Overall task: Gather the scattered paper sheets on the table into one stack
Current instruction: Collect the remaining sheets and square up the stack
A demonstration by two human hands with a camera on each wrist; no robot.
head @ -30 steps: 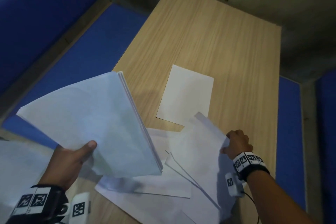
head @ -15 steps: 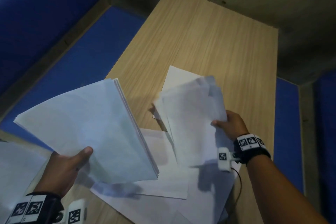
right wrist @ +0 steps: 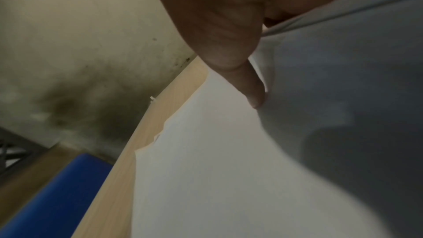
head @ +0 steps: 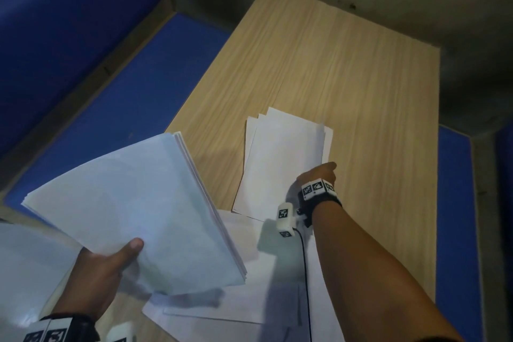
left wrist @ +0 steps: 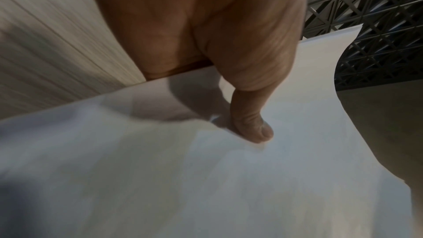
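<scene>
Gripping the gathered stack [head: 133, 203] above the table's [head: 347, 69] near-left, the left hand [head: 97, 272] is thumb-pinching it in the left-wrist view, while the nearer right hand [head: 319, 175] is pinching loose sheets [head: 283, 161] lying lengthwise ahead, thumb [right wrist: 251, 86] on top.

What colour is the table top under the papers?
Light wood grain, beige-tan; the table top shows best in the head view.

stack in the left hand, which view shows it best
The head view: the whole stack shows, layered edge included, with the left hand gripping its corner. The left wrist view shows only its top sheet under the thumb; the right wrist view misses it.
</scene>
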